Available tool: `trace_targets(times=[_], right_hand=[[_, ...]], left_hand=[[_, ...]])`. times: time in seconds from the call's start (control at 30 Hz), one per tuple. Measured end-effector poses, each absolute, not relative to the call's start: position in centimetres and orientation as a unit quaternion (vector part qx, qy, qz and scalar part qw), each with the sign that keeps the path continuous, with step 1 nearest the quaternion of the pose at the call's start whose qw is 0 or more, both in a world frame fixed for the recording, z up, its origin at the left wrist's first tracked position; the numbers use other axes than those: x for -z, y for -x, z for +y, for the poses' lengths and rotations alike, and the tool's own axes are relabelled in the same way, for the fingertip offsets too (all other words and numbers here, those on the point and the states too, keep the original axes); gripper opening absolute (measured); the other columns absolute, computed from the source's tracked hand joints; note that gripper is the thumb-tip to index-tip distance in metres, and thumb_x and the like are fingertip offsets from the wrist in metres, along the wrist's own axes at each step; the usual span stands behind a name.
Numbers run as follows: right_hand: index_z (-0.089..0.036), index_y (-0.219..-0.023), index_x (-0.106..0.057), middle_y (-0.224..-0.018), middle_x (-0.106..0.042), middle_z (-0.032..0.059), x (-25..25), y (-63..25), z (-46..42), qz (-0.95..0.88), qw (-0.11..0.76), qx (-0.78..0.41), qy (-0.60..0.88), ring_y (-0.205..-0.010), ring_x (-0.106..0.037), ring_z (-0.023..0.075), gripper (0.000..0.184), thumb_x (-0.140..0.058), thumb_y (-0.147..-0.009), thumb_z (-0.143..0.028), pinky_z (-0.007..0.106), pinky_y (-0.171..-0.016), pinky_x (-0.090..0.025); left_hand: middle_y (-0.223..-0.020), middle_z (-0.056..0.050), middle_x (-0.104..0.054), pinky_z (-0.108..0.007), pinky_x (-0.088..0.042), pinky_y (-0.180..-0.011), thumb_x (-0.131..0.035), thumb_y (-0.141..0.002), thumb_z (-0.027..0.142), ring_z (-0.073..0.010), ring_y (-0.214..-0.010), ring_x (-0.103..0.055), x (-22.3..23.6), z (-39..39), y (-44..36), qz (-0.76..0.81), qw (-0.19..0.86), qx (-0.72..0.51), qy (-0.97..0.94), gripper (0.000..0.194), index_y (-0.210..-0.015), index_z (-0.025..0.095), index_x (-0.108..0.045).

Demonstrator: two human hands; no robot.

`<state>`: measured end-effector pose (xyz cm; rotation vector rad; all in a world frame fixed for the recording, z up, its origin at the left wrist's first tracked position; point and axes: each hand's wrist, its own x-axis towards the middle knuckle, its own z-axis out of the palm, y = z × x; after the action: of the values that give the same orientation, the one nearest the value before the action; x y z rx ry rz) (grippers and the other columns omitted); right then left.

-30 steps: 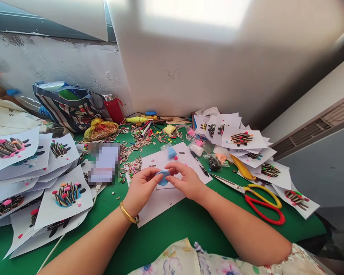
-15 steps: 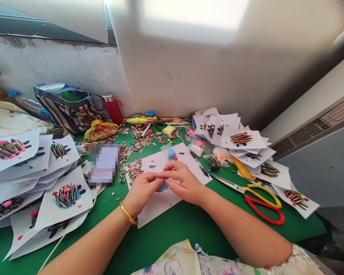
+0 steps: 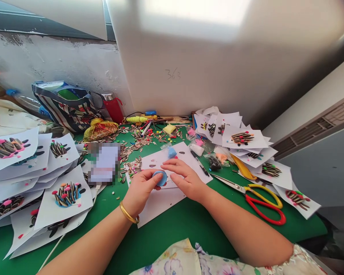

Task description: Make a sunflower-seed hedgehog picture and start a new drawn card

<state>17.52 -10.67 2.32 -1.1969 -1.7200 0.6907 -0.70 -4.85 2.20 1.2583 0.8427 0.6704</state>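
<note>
A flattened round of light blue modelling clay is pinched between the thumb and fingers of my left hand, which wears a gold bangle. My right hand hovers just to the right of the clay with its fingers apart, holding nothing. Below both hands lie white paper sheets. Beyond my fingers, a blue clay lump sits on the paper near loose sunflower seeds. A black pen rests along the paper's right edge.
Scissors with red and yellow handles lie right of my right hand. Papers with seed hedgehogs are piled at left and right. A blurred phone is plugged in at left. A red flask stands behind.
My right hand has come off the blue clay and opened, moving slightly right. The clay, covered by fingers half a second ago, now shows as a flat disc in my left hand.
</note>
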Motion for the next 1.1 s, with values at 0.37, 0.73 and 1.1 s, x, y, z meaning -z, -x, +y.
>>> trace_targets(times=[0.37, 0.73, 1.1], right_hand=[[-0.029, -0.130, -0.059, -0.131, -0.054, 0.0062, -2.27, -17.45, -10.71, -0.689, 0.470, -0.267, 0.483, -0.126, -0.047, 0.0214, 0.036, -0.046, -0.096, -0.030, 0.042, -0.111, -0.035], [-0.033, -0.130, -0.059, -0.136, -0.051, 0.0050, -2.18, -17.03, -10.86, -0.721, 0.410, -0.251, 0.498, -0.130, -0.042, 0.0221, 0.036, -0.046, -0.096, -0.031, 0.044, -0.111, -0.035], [-0.031, -0.129, -0.060, -0.136, -0.053, 0.0046, -2.17, -17.32, -10.64, -0.713, 0.436, -0.243, 0.493, -0.131, -0.043, 0.0212, 0.035, -0.043, -0.098, -0.034, 0.042, -0.112, -0.034]], left_hand=[[-0.090, -0.005, -0.070, -0.030, -0.055, -0.071, -0.079, -0.071, 0.038, -0.0174, -0.082, -0.066, -1.83, -4.72, 0.67, 0.367, 0.728, -0.338, -0.470, 0.033, -0.094, 0.018, -0.065], [-0.096, -0.007, -0.070, -0.035, -0.055, -0.082, -0.075, -0.077, 0.036, -0.0174, -0.085, -0.064, -1.93, -4.86, 0.64, 0.335, 0.755, -0.298, -0.479, 0.033, -0.103, 0.016, -0.071], [-0.089, -0.005, -0.070, -0.034, -0.057, -0.081, -0.076, -0.075, 0.037, -0.0173, -0.083, -0.067, -1.76, -4.74, 0.64, 0.354, 0.754, -0.302, -0.464, 0.030, -0.097, 0.016, -0.070]])
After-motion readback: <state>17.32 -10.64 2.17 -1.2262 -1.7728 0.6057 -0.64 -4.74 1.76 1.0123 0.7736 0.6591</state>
